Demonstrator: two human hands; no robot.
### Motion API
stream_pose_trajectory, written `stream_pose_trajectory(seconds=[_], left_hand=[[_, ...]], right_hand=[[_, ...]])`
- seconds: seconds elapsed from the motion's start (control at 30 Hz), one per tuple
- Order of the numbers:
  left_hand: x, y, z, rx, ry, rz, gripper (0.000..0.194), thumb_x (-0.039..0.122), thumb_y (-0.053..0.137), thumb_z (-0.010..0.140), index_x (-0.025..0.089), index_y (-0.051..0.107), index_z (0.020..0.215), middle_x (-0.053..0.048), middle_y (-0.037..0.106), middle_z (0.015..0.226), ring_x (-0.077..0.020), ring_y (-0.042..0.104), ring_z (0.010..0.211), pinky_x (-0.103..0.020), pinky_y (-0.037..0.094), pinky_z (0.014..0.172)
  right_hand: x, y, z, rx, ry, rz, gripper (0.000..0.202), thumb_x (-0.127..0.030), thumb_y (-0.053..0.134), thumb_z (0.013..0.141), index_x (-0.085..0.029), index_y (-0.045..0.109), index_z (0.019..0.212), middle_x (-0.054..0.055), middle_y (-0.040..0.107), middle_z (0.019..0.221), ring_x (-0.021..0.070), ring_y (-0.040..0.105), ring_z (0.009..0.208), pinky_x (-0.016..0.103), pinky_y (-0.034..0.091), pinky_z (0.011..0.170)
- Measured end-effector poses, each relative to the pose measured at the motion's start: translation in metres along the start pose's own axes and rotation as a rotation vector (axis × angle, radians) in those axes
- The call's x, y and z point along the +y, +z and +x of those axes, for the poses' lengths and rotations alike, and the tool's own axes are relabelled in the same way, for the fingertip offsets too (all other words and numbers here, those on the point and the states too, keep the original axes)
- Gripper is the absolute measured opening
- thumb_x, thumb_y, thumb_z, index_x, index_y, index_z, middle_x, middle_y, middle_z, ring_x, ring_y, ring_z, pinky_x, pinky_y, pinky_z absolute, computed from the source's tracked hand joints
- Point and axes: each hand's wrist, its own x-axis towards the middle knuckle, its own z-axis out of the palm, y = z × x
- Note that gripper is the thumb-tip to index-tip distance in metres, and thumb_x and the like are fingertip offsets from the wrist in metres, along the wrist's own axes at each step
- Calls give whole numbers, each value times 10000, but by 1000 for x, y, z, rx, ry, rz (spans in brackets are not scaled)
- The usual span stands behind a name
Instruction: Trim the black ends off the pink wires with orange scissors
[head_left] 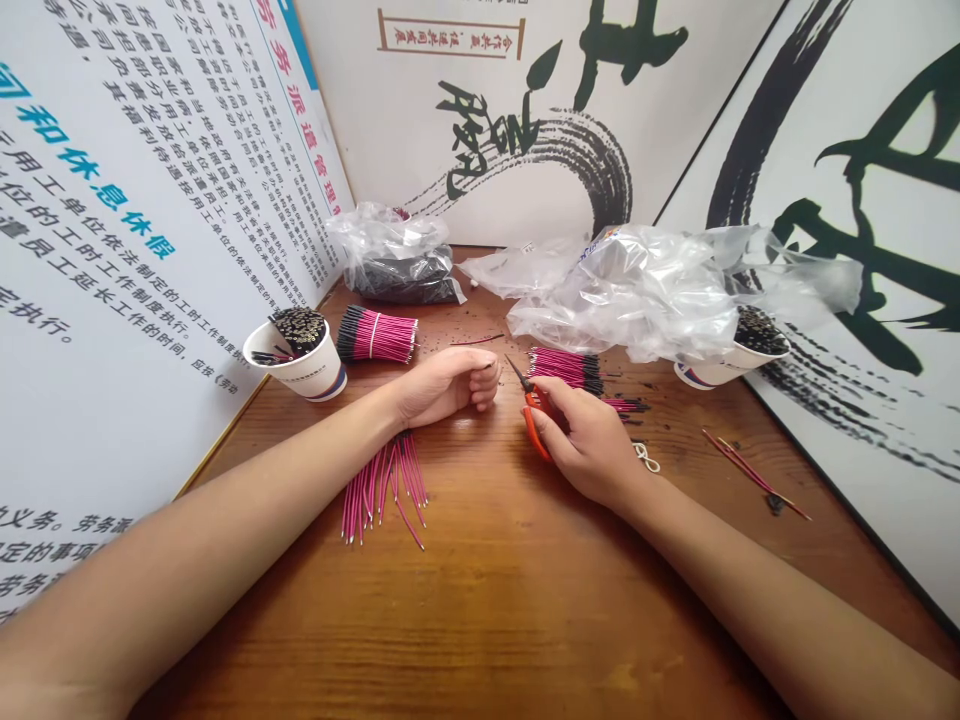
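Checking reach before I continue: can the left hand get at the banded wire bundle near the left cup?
Likely yes: the wire bundle lies close to the left hand with nothing visible between, though the hand's curled fingers would need to open.

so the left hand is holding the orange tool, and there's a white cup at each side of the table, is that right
Not quite: the right hand holds the orange tool, not the left hand, as the head view shows. The white cup at each side of the table is right.
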Motion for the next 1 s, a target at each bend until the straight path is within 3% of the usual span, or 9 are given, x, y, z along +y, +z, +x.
stream_pose_trajectory(seconds=[0.43, 0.67, 0.77, 0.9, 1.0], left_hand=[[0, 0, 1, -1, 5, -61, 339, 311, 494, 915, 162, 402, 625, 32, 288, 634, -87, 300, 528, -240, 396, 558], [-3, 3, 2, 115, 67, -3, 111, 295, 518, 930, 189, 515, 897, 69, 281, 617, -59, 307, 474, -193, 353, 506], [-7, 5, 3, 186, 157, 167, 116, 293, 476, 945, 186, 501, 910, 76, 316, 580, -65, 338, 459, -193, 331, 486], [-14, 10, 1, 281, 330, 638, 121, 261, 429, 961, 173, 493, 910, 65, 402, 563, -73, 385, 485, -200, 320, 486], [-19, 13, -3, 309, 418, 906, 81, 231, 433, 955, 178, 490, 932, 44, 493, 634, -79, 460, 557, -210, 378, 550]], right_hand=[[1, 0, -1, -8, 82, 102, 246, -319, 500, 923, -204, 565, 1130, 26, 650, 795, 197, 578, 697, 293, 400, 646], [7, 3, -1, 50, 238, 320, 248, -359, 500, 940, -230, 455, 1147, -12, 594, 747, 168, 543, 646, 286, 409, 628], [8, 4, 0, 62, 229, 309, 252, -352, 535, 919, -240, 475, 1137, 10, 625, 823, 180, 571, 704, 297, 432, 652], [10, 5, 2, 145, 223, 332, 305, -305, 596, 870, -251, 501, 1155, 58, 660, 1069, 217, 628, 910, 341, 480, 777], [11, 4, 4, 192, 235, 371, 285, -281, 599, 867, -253, 535, 1144, 54, 679, 1075, 219, 641, 949, 363, 490, 830]])
